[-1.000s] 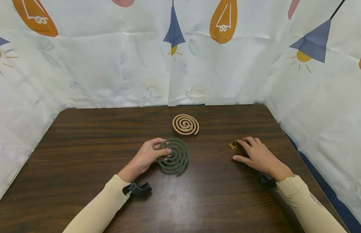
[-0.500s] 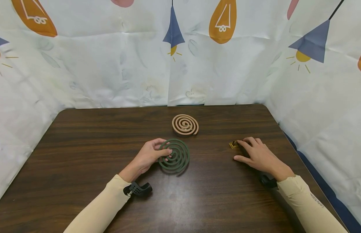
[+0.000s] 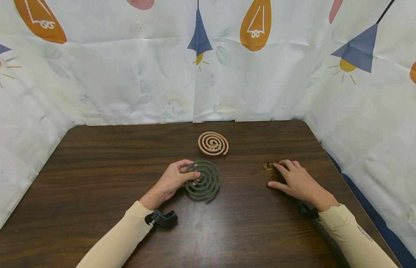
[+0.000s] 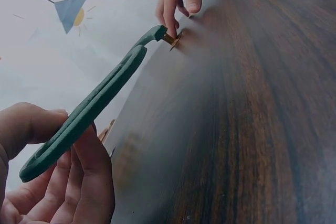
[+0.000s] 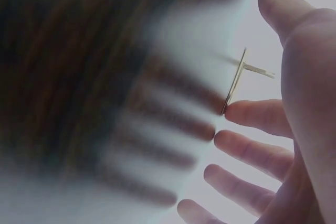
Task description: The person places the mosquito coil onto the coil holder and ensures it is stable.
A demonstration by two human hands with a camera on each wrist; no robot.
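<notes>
My left hand pinches a green mosquito coil by its left side, thumb on top and fingers beneath. The coil is held above the table, tilted, with its rings facing up. At the right, my right hand hovers low with fingers extended and thumb spread apart. Its index fingertip is right at a small gold metal coil stand, which lies flat with a short prong sticking up. The right wrist view shows the stand edge-on beside that fingertip. Several other fingertips reach down to the tabletop.
Behind the green coil, a tan mosquito coil lies flat near the table's back edge. The dark wooden table is bordered by white patterned fabric at the back and both sides.
My left hand has drifted slightly right with the green coil. The right hand has hardly moved and stays by the stand, while the tan coil lies where it was.
</notes>
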